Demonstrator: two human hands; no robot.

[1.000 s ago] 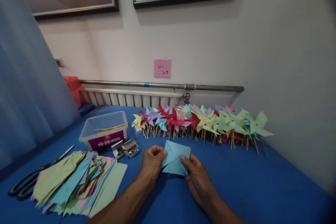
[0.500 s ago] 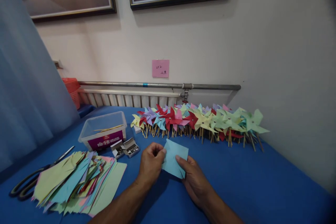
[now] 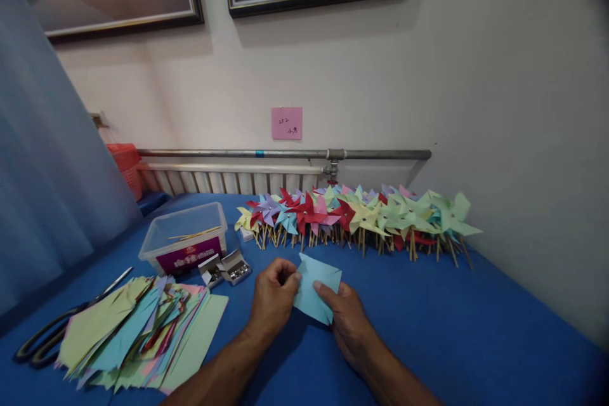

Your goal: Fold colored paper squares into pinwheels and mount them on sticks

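A light blue paper square (image 3: 318, 288) with cut corners is held just above the blue table (image 3: 451, 330). My left hand (image 3: 273, 299) pinches its left edge between thumb and fingers. My right hand (image 3: 349, 323) presses on its lower right part with thumb and forefinger. Both hands are near the table's middle, in front of a long row of finished paper pinwheels (image 3: 356, 219).
A pile of coloured cut paper squares (image 3: 143, 330) lies at the left, with black scissors (image 3: 52, 333) beside it. Behind it stand a clear plastic box (image 3: 183, 244) holding wooden sticks and a small open box of metal pins (image 3: 228, 268). A radiator pipe (image 3: 285, 154) runs along the wall.
The paper has been folded in a little and drawn closer between my hands. The view has shifted slightly right and up.
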